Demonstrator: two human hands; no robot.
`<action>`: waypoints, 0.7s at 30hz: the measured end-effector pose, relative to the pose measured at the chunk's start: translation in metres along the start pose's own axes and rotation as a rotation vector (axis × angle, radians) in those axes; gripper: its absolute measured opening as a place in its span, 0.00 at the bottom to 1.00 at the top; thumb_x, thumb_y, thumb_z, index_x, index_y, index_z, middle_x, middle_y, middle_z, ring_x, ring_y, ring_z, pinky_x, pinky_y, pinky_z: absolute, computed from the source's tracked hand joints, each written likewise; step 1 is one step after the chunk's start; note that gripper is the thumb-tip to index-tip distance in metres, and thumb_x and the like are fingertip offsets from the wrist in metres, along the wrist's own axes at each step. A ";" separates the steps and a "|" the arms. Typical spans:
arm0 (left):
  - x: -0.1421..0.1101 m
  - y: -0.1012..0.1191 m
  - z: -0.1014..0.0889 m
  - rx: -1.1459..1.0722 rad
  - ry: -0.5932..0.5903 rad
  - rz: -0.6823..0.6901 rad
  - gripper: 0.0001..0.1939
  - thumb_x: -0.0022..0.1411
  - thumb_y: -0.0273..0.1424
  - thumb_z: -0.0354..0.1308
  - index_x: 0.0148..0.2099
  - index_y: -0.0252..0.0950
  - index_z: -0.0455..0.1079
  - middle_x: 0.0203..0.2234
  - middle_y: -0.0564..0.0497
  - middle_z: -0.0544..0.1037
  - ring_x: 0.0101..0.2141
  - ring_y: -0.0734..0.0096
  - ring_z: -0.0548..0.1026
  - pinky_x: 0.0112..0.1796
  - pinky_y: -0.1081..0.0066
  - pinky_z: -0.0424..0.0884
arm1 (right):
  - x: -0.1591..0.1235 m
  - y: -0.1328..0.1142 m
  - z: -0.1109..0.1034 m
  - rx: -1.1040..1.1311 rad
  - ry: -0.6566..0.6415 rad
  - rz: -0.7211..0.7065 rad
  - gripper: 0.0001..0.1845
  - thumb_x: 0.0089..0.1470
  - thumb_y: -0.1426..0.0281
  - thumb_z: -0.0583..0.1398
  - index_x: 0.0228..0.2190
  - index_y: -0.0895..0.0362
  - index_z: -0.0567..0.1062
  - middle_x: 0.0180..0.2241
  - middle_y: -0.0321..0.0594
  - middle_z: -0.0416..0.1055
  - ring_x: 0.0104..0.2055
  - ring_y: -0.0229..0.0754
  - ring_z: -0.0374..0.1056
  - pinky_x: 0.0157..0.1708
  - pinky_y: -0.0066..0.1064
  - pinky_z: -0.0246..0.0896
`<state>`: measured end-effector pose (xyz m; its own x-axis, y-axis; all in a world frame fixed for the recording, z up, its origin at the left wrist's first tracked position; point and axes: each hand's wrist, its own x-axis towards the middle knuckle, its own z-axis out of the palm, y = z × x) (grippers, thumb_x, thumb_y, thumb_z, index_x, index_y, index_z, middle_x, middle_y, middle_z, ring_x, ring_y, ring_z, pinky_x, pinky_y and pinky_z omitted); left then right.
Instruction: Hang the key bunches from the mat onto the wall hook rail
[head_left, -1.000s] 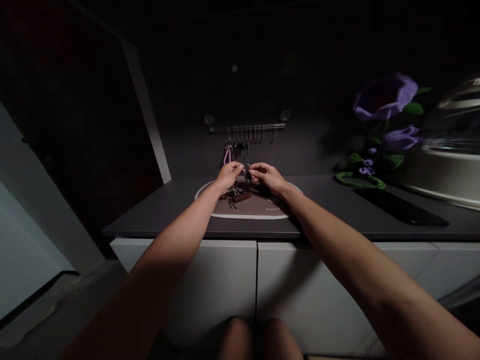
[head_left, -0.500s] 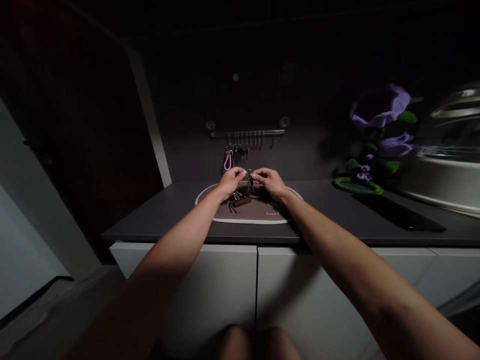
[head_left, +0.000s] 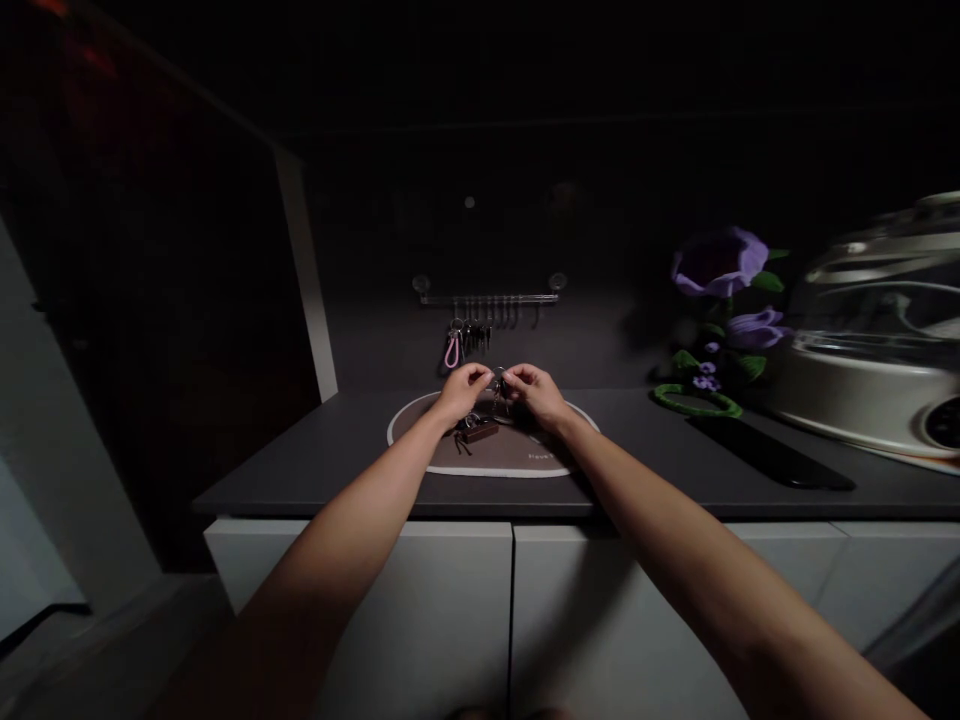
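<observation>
Above the brown mat (head_left: 517, 466), my left hand (head_left: 462, 390) pinches one side of a key ring (head_left: 499, 374) between thumb and finger. From the other side, my right hand (head_left: 537, 393) pinches the same ring; keys (head_left: 501, 398) dangle below it. On the mat under my left hand lies a dark brown key holder (head_left: 480, 431) with a ring and cord. Behind, several keys (head_left: 478, 334) and a pink strap (head_left: 451, 350) hang from a clear hook rail (head_left: 491, 299) on the wall.
To the right stand a purple knitted flower (head_left: 721, 264) with a green ring base and a large cream appliance (head_left: 862, 385) with a clear cover. A flat black object (head_left: 772, 452) lies before them on the dark counter (head_left: 300, 470). White cabinet doors (head_left: 420, 610) are below.
The camera view has tilted upward, so everything sits lower in the picture. Both hands stay at the key ring, with little visible change in their grip.
</observation>
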<state>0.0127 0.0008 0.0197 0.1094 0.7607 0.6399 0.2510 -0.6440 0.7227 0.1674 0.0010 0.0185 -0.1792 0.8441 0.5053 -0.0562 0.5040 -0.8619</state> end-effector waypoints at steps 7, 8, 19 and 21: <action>0.002 -0.004 0.001 -0.025 -0.009 0.040 0.08 0.54 0.32 0.53 0.35 0.32 0.69 0.31 0.49 0.75 0.34 0.71 0.71 0.40 0.69 0.66 | -0.001 0.000 0.000 0.035 0.010 0.036 0.22 0.34 0.54 0.64 0.25 0.57 0.66 0.21 0.30 0.61 0.23 0.30 0.57 0.26 0.26 0.59; 0.002 -0.004 0.001 -0.029 -0.008 0.040 0.08 0.54 0.31 0.54 0.35 0.32 0.69 0.31 0.49 0.75 0.34 0.71 0.71 0.40 0.69 0.66 | 0.000 0.000 0.000 0.047 0.009 0.038 0.22 0.34 0.54 0.64 0.26 0.57 0.66 0.22 0.30 0.61 0.23 0.31 0.57 0.27 0.27 0.60; 0.002 0.000 -0.002 0.008 -0.012 0.017 0.08 0.53 0.29 0.54 0.35 0.32 0.71 0.31 0.48 0.75 0.32 0.72 0.71 0.37 0.70 0.65 | 0.001 -0.007 -0.005 0.156 0.069 0.038 0.22 0.34 0.56 0.65 0.26 0.57 0.65 0.23 0.31 0.64 0.25 0.32 0.62 0.28 0.29 0.63; 0.002 -0.003 -0.002 0.013 -0.012 0.023 0.08 0.53 0.30 0.54 0.35 0.32 0.71 0.30 0.48 0.75 0.32 0.72 0.71 0.37 0.70 0.65 | 0.001 -0.010 -0.007 0.159 0.091 0.042 0.22 0.33 0.56 0.65 0.26 0.57 0.65 0.23 0.30 0.63 0.25 0.32 0.63 0.29 0.29 0.63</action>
<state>0.0102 0.0037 0.0196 0.1266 0.7466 0.6532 0.2608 -0.6603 0.7042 0.1746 -0.0016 0.0281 -0.0953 0.8806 0.4642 -0.2064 0.4387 -0.8746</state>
